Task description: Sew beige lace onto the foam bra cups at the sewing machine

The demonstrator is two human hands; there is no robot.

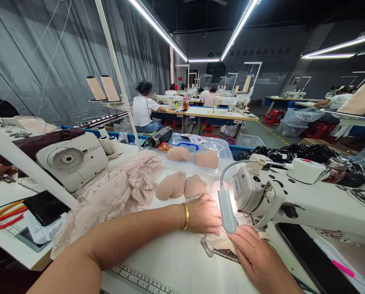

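My left hand [204, 213], with a gold bangle on the wrist and a ring, rests with curled fingers on a pale piece of fabric [216, 237] under the head of a white sewing machine [292, 194]. My right hand [257, 257] lies flat on the near side of the same piece, fingers stretched toward the needle area. A small gooseneck lamp [226, 210] shines brightly on the work and hides part of it. Stacks of beige bra cups [182, 185] lie just beyond my left hand.
A heap of pink lace [118, 192] lies to the left, beside another white sewing machine [74, 161] and thread cones [110, 145]. A clear tray [223, 153] holds more cups. Black bags [298, 153] sit at the right. Other people sew at far tables.
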